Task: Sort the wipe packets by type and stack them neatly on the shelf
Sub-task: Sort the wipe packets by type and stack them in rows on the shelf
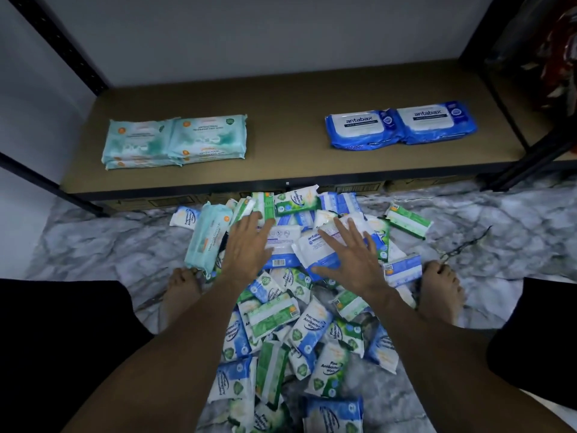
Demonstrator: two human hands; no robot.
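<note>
Wipe packets point(281, 242) under the spread left hand point(246, 245) and right hand point(352, 257) are looking squishy and slick, so I'm guessing grab across the middle.

It looks like a home storage corner: a black steel rack point(69, 54) with a brown shelf point(281, 135) against a plain white wall point(249, 32), a marble-patterned floor point(499, 220), and bare feet point(437, 285) beside heaped wipe packets point(296, 323).

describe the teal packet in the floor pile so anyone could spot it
Find the pile on the floor before the shelf. At its left edge, beside the left hand, lies the teal packet. Only it is pale teal; neighbours are white, green or blue.
</note>
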